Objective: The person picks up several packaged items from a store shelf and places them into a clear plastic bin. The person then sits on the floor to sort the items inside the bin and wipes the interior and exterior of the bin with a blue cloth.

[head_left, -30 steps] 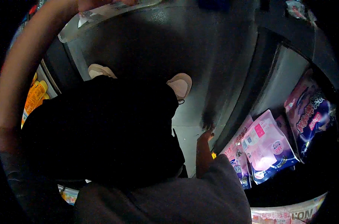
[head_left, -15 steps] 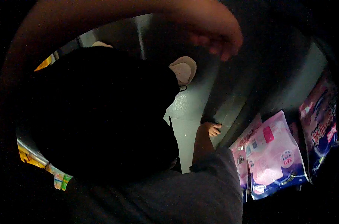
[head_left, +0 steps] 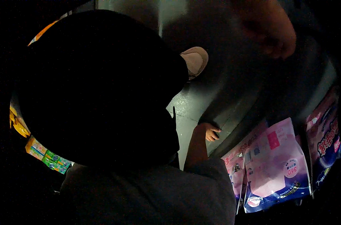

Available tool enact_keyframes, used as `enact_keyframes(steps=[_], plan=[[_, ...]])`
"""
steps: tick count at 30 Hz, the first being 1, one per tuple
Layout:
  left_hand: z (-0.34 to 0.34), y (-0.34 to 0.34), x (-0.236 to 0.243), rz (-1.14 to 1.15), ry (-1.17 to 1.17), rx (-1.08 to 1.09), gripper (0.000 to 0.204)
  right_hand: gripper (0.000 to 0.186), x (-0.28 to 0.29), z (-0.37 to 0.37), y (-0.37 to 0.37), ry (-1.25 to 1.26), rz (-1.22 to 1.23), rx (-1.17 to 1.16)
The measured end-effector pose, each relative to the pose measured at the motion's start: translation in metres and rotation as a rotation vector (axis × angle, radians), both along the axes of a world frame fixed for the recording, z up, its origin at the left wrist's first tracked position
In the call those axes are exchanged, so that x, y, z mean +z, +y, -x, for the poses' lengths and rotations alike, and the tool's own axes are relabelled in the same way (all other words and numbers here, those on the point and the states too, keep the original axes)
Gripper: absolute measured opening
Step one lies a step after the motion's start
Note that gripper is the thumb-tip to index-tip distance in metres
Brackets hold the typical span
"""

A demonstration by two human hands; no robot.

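Your 2 hands: R hand (head_left: 212, 132) half-open, fingers loosely bent, nothing visibly held; ≥3 pink-purple pkgs (head_left: 277, 165) near, to its R, some part-hidden. L hand (head_left: 277, 35), above, dark/blurred: can't tell grip.

The person's left hand (head_left: 278, 35) is at two o'clock, dark and blurred; its grip cannot be made out. The right hand (head_left: 212, 132) hangs at four o'clock above the grey floor (head_left: 184, 129), fingers loosely bent. Farther out at four, a pink-and-blue pouch (head_left: 271, 168) stands between two similar pouches. A pale shoe (head_left: 197, 62) shows at one, the grey shirt (head_left: 151, 191) at six, green packs (head_left: 55, 161) at eight, yellow things (head_left: 18, 125) at nine.
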State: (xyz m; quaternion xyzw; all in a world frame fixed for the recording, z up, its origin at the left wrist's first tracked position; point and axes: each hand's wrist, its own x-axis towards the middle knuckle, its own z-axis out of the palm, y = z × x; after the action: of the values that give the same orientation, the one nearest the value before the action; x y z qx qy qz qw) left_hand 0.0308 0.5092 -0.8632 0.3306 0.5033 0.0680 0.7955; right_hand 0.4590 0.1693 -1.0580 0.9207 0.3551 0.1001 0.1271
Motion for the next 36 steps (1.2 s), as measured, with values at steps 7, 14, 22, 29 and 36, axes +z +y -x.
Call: enact_keyframes(steps=[7, 14, 22, 29, 36], plan=[[0.009, -0.015, 0.024, -0.048, 0.024, -0.008, 0.031, 0.056, 0.002, -0.013, -0.006, 0.025, -0.023, 0.051], [0.02, -0.037, 0.058, -0.085, 0.069, -0.012, 0.031, 0.054, 0.008, -0.042, -0.021, 0.042, -0.062, 0.093], [0.028, -0.07, 0.098, -0.117, 0.121, -0.003, 0.031, 0.051, 0.024, -0.066, -0.029, 0.026, -0.119, 0.15], [0.03, -0.109, 0.139, -0.16, 0.18, 0.002, 0.032, 0.049, 0.029, -0.078, -0.03, 0.027, -0.182, 0.201], [0.039, -0.145, 0.168, -0.242, 0.247, -0.044, 0.032, 0.047, 0.018, -0.071, -0.021, 0.054, -0.336, 0.18]])
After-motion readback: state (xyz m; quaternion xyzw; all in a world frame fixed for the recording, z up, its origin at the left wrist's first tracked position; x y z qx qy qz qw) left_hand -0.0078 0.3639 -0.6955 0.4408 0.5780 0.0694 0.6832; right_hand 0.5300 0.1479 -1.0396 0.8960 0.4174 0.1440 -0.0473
